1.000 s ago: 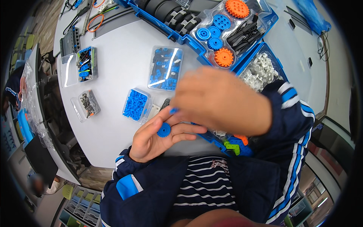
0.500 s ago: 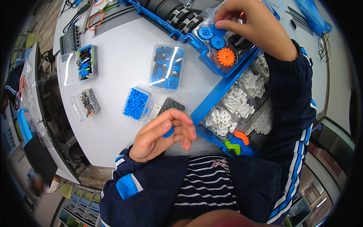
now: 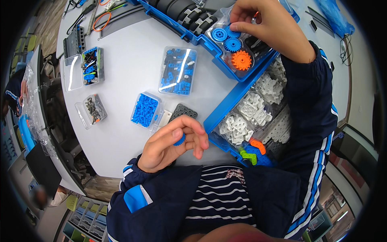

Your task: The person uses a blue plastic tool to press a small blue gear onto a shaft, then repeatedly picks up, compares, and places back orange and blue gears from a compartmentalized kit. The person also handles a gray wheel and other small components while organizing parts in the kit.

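Note:
My left hand (image 3: pixel 163 147) is curled above the table's front edge, holding a small blue gear (image 3: pixel 179 139) in its half-closed fingers. At the far right my right hand (image 3: pixel 268 24) reaches over the blue box (image 3: pixel 229 72), its thumb and finger closed on a blue gear (image 3: pixel 232 32) in a clear compartment. Beside those fingertips lie a lighter blue wheel (image 3: pixel 219 35), another blue gear (image 3: pixel 233 45) and an orange sprocket (image 3: pixel 242 60). Part of the pinched gear is hidden behind the fingers.
Nearer me, a blue tray (image 3: pixel 215 117) holds white perforated connectors (image 3: pixel 254 109). Clear boxes hold blue pins (image 3: pixel 145 109), blue connectors (image 3: pixel 177 71), mixed parts (image 3: pixel 90 66) and grey pieces (image 3: pixel 93 109). Black wheels (image 3: pixel 175 10) fill the far box. Cables lie at the back left.
My right hand has shifted very slightly at the gears, and the blue gears and orange sprocket have nudged a little to the right in view. My left hand stays in place.

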### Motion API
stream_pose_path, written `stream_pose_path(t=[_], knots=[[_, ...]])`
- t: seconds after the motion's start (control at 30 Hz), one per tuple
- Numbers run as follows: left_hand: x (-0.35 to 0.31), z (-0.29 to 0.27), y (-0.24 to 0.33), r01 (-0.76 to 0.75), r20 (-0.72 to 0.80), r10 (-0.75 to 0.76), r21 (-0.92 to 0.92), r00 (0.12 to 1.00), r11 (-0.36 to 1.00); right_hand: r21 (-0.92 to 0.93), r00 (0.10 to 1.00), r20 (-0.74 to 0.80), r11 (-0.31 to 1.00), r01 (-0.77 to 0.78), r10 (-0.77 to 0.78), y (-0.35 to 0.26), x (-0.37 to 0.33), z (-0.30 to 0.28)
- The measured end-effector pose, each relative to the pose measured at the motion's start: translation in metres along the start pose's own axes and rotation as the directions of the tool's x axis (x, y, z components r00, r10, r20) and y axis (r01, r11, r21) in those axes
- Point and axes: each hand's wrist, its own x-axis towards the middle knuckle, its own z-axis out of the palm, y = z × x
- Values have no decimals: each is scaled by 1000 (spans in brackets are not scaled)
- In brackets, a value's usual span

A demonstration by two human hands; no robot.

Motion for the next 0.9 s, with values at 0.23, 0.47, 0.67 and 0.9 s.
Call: stream_pose_path(t=[0.23, 0.47, 0.67, 0.9], knots=[[0, 5, -1, 4, -96, 1, 50, 995, 999, 82, 998, -11, 995, -64, 65, -4, -1, 1], [0, -2, -1, 6, -9, -6, 16, 1000, 1000, 41, 998, -6, 997, -68, 68, 5, 1, 0], [1, 2, 0, 10, -21, -9, 27, 1000, 1000, -29, 1000, -8, 999, 17, -17, 6, 2, -1], [2, 2, 0, -13, -10, 13, 18, 1000, 1000, 56, 996, 43, 995, -78, 75, 4, -1, 2]])
